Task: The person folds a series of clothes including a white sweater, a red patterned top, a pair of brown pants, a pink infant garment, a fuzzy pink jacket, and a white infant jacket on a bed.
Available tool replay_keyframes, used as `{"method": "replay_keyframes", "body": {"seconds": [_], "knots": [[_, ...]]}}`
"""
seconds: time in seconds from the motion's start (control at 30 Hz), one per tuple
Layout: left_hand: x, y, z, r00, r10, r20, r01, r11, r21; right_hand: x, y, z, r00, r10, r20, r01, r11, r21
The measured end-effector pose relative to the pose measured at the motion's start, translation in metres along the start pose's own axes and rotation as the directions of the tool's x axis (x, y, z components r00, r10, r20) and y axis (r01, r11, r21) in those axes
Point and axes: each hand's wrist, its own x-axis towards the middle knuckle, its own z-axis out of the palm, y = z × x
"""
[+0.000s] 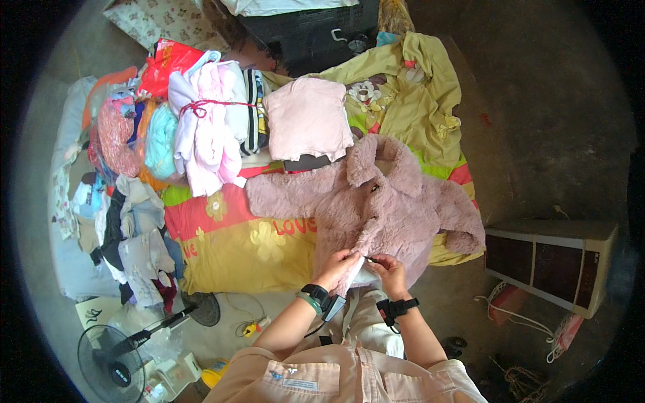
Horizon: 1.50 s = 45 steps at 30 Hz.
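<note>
A pink fluffy fur-like jacket (398,216) lies spread with its collar away from me and its sleeves out to both sides. At its lower front edge my left hand (338,269) grips the fabric, and some white lining (365,274) shows between my hands. The fingers of my right hand (390,272) pinch a small dark piece (372,260) at that same edge; it looks like a fastener, but it is too small to be sure. Higher on the front opening is another small dark spot (374,188). Both wrists wear black straps.
The jacket rests on a yellow and red patterned bedspread (252,262). A folded pink garment (308,118), a tied clothing bundle (214,126) and loose clothes (143,226) lie to the left. A fan (113,365) stands lower left; a white-framed cabinet (552,267) is at right.
</note>
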Motion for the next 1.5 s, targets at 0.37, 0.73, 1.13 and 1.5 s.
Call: {"method": "replay_keyframes", "body": {"seconds": [0.37,0.73,1.13,1.5], "knots": [[0.024,-0.031,-0.004,0.972,0.209,0.109,-0.231,0.938,0.258,0.013,0.015,-0.018,0.982,0.162,0.101,-0.168,0.984,0.055],[0.028,-0.027,0.033,0.862,0.507,0.003,-0.331,0.56,0.759,-0.011,0.014,0.035,0.958,0.138,-0.253,-0.097,0.981,0.166],[0.028,-0.027,0.013,0.863,0.479,0.163,-0.434,0.536,0.724,-0.004,0.012,0.022,0.971,0.11,-0.21,-0.131,0.987,-0.092],[0.003,-0.028,0.023,0.752,0.611,0.248,-0.497,0.279,0.822,0.004,0.024,-0.003,0.946,0.179,-0.269,-0.175,0.984,0.04]]}}
